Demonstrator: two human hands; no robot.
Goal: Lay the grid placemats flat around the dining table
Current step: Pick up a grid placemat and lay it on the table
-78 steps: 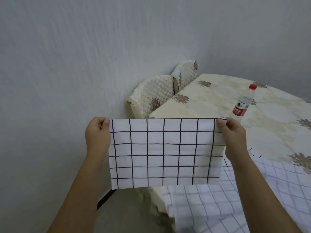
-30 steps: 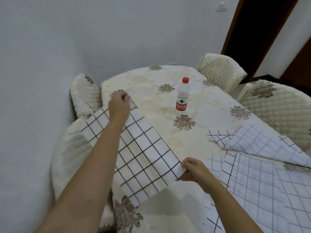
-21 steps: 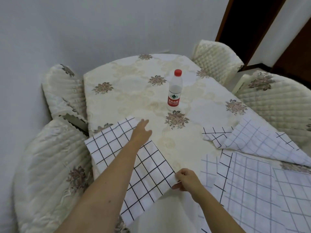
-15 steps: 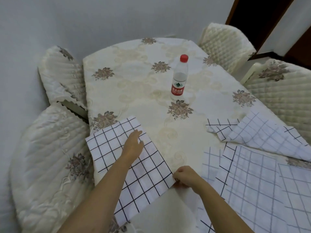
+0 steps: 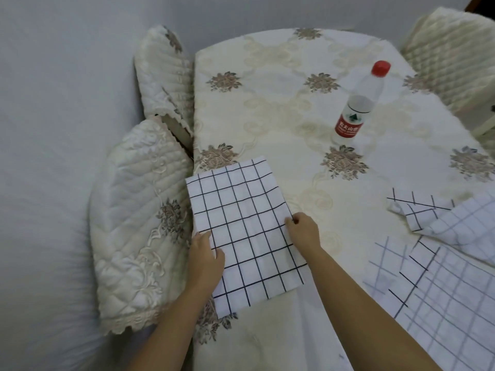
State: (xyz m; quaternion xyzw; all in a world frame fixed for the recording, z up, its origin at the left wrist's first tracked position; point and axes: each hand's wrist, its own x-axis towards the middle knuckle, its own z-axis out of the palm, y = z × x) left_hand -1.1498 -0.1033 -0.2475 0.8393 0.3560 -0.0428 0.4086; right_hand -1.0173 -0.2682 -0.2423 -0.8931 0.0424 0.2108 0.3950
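Cream-clothed table carries a grid placemat lying at its left edge. It looks thin, light and limp, best held by opposite edges: the left hand presses one edge flat, and the right hand pinches the other.

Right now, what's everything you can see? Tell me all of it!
table: one, cream flowered cloth, centre
mat: one, white with black grid, flat at the table's near left edge
spare mats: several overlapping, count unclear, white with grid, near right of table
bottle: one, clear with red cap and label, upright mid-table
chairs: at least three, cream quilted, two left of the table, one far right
wall: pale grey, left and behind
left hand: rests on the mat's left edge
right hand: fingers pinch the mat's right edge
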